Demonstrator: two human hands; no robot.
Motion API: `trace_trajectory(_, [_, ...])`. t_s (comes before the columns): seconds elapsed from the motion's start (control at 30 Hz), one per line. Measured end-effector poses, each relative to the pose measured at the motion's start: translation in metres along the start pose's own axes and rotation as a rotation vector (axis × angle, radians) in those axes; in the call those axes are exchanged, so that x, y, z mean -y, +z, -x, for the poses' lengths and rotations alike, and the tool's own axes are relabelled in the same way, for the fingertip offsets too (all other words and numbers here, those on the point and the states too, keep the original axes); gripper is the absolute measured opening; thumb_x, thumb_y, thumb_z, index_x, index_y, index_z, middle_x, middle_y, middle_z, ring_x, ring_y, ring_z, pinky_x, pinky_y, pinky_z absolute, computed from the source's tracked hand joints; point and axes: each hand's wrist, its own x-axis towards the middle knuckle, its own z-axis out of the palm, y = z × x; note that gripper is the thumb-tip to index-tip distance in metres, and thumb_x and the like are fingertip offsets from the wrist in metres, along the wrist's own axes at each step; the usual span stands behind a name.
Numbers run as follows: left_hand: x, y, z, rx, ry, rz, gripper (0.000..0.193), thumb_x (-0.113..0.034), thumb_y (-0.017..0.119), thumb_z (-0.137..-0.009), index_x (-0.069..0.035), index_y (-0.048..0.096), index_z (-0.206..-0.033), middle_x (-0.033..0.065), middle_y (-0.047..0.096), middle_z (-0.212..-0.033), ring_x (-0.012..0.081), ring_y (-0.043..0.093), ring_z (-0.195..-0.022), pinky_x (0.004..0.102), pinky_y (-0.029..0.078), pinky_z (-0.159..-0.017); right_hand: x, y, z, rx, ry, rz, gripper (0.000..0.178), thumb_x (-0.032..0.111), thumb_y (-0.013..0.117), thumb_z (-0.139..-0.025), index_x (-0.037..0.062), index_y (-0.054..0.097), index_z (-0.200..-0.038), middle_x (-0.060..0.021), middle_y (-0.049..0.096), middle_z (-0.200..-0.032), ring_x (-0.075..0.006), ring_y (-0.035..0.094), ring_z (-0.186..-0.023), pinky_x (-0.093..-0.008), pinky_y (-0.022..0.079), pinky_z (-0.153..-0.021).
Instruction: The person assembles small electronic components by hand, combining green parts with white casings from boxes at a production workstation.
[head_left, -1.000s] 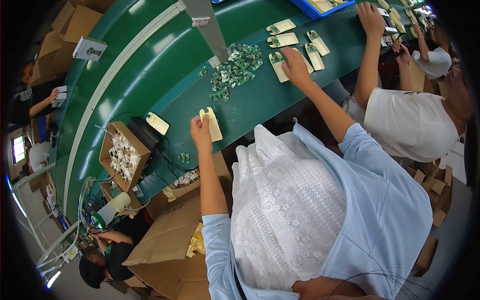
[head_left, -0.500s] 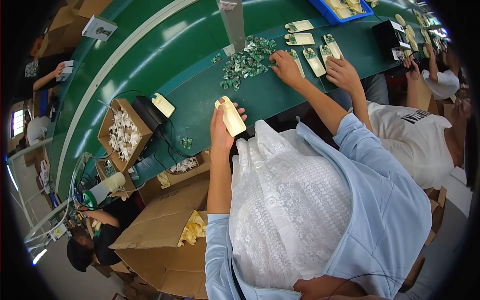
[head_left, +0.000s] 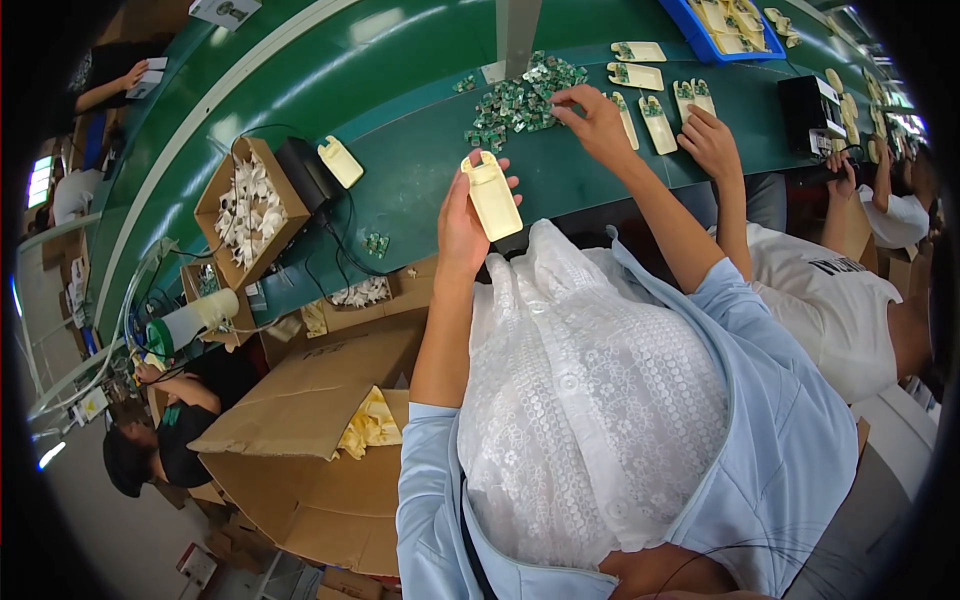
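Note:
My left hand [head_left: 466, 215] is closed around a cream plastic shell [head_left: 494, 205], an elongated tray-like half with a cut-out at its top end. The shell is tilted, its hollow side up, above the bench's near edge. My right hand [head_left: 598, 128] reaches to the right side of a pile of small green circuit boards [head_left: 515, 100]. Its thumb and fingertips are pinched together at the pile's edge; whatever is between them is too small to make out. Several cream shells with boards in their ends, such as this shell [head_left: 657, 127], lie to its right.
A co-worker's hand [head_left: 710, 148] touches shells on the right. A blue tray [head_left: 690, 30] of shells stands behind, near a black box [head_left: 808, 115]. Leftward are a lone shell [head_left: 341, 162], a carton of white parts [head_left: 290, 190] and cables. A large cardboard box [head_left: 300, 395] stands below.
The whole view has shifted, moving the bench rightward and up in the picture. My right fingers stay at the pile and my left hand keeps the shell. The co-worker's shells now lie side by side.

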Motion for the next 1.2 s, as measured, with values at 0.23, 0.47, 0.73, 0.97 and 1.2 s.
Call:
trace_trajectory(0.23, [-0.006, 0.023, 0.006, 0.004, 0.068, 0.003, 0.044, -0.024, 0.032, -0.099, -0.004, 0.036, -0.137, 0.0138, 0.051, -0.126, 0.0224, 0.057, -0.106, 0.0405, 0.051, -0.087, 0.107, 0.014, 0.023, 0.061, -0.407, -0.058, 0.012, 0.01, 0.066, -0.08, 0.0065, 0.065, -0.091, -0.0063, 0.061, -0.09, -0.0242, 0.056, -0.089, -0.0351, 0.045, -0.078])
trace_trajectory(0.47, [-0.009, 0.036, 0.009, -0.04, 0.138, -0.048, 0.046, -0.02, 0.029, -0.098, 0.0, 0.034, -0.138, 0.0115, 0.047, -0.131, 0.0194, 0.051, -0.116, 0.0352, 0.044, -0.096, 0.107, 0.028, 0.029, 0.034, -0.544, 0.07, 0.01, 0.011, 0.066, -0.078, 0.0066, 0.065, -0.088, -0.0053, 0.059, -0.089, -0.0248, 0.054, -0.089, -0.0364, 0.042, -0.077])
trace_trajectory(0.73, [-0.007, 0.033, 0.01, -0.016, 0.158, -0.11, 0.047, -0.02, 0.027, -0.097, 0.001, 0.033, -0.139, 0.0119, 0.044, -0.135, 0.0209, 0.047, -0.122, 0.0351, 0.039, -0.101, 0.112, 0.029, 0.034, 0.028, -0.514, 0.093, 0.01, 0.01, 0.066, -0.078, 0.0069, 0.064, -0.088, -0.0053, 0.058, -0.09, -0.0246, 0.054, -0.09, -0.0368, 0.041, -0.077])
trace_trajectory(0.97, [-0.005, 0.035, 0.013, -0.029, 0.167, -0.106, 0.046, -0.019, 0.028, -0.097, 0.001, 0.035, -0.138, 0.0119, 0.044, -0.135, 0.0204, 0.046, -0.123, 0.0344, 0.038, -0.102, 0.112, 0.025, 0.031, 0.078, -0.57, 0.113, 0.012, 0.009, 0.066, -0.077, 0.0067, 0.063, -0.089, -0.0055, 0.058, -0.09, -0.0243, 0.054, -0.09, -0.0366, 0.042, -0.076])
trace_trajectory(1.2, [-0.007, 0.035, 0.013, -0.114, 0.244, -0.493, 0.041, -0.022, 0.033, -0.1, 0.0, 0.04, -0.134, 0.0108, 0.054, -0.122, 0.0163, 0.056, -0.108, 0.0282, 0.045, -0.091, 0.118, 0.026, 0.032, 0.062, -0.561, 0.132, 0.016, 0.006, 0.067, -0.074, 0.0061, 0.064, -0.089, -0.0066, 0.059, -0.091, -0.0278, 0.056, -0.089, -0.0385, 0.044, -0.078])
